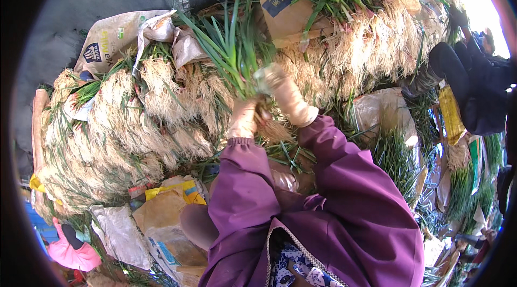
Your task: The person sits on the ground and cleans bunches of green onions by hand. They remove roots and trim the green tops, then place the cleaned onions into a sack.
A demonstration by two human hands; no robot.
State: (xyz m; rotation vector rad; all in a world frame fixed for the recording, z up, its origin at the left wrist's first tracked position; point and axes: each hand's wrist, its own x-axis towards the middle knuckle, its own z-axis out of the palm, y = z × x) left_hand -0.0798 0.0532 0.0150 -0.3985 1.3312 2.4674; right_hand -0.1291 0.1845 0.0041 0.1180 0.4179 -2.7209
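A bunch of scallions [229, 53] stands upright at centre, both gloved hands clamped on it: left hand [243, 119] at the roots, right hand [285, 93] just above. Rooty bundles [129, 125] (paper-wrapped) lie piled all around.

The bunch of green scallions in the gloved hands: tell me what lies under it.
Under the bunch of green scallions lie heaped scallion bundles with pale stringy roots and brown paper wrapping. The ground beneath is covered.
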